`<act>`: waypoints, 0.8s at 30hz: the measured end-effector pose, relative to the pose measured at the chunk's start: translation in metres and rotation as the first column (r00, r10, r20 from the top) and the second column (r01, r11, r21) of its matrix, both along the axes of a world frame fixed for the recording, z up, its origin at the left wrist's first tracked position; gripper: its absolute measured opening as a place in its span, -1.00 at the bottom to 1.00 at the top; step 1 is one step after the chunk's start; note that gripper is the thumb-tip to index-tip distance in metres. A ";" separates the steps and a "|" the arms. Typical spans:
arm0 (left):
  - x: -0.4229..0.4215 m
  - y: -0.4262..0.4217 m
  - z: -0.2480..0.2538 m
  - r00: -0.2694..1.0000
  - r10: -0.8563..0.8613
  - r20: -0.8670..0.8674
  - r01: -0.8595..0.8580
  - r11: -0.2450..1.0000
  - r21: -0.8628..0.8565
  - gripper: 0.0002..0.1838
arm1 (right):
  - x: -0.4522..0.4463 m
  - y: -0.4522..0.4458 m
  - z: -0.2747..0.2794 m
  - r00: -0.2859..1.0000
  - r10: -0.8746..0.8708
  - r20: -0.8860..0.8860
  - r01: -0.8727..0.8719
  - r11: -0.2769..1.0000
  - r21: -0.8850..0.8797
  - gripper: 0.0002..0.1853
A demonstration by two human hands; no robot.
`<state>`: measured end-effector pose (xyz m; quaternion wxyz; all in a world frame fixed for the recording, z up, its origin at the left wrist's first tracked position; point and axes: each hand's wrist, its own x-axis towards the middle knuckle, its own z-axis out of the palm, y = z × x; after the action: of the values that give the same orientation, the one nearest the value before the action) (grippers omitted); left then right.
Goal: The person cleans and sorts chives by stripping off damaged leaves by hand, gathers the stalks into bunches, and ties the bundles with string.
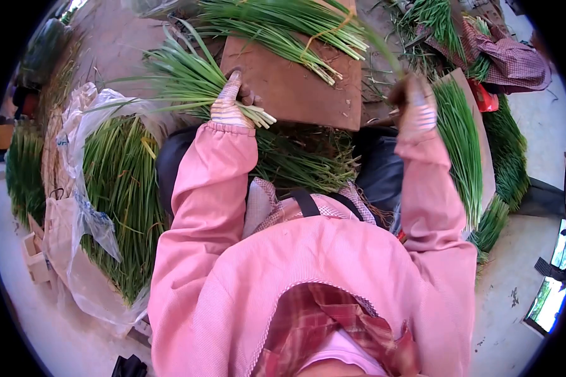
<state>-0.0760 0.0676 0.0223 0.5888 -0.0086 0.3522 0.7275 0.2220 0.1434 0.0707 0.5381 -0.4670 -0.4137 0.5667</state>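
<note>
My left hand (229,103), in a striped glove with dark fingertips, is closed around a bunch of garlic chives (185,78). Their white stem ends point right and the green leaves fan out to the left. My right hand (415,103), gloved and smeared by motion, is raised right of the brown board (283,91). A blurred long thin strand (383,50) runs up and left from its fingers. On the board's far part lies more of the chives (283,22), with an orange-yellow tie across them.
Loose chives (308,157) lie between my knees. A clear plastic bag (82,182) surrounds a large heap of chives (122,188) at left. To the right, chives (459,138) rest on a slanted panel, near a checked cloth (516,63). Cut scraps litter the floor ahead.
</note>
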 end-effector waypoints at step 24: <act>0.105 -0.073 0.014 0.825 -0.483 -0.292 0.343 0.840 -0.421 -0.78 | -0.042 -0.127 -0.036 0.782 0.604 -0.153 -0.615 0.710 -0.342 -0.79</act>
<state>0.0286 -0.0053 0.0363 0.6417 0.1081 0.5783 0.4921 0.1797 0.0164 0.0348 0.2282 -0.3894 -0.4207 0.7870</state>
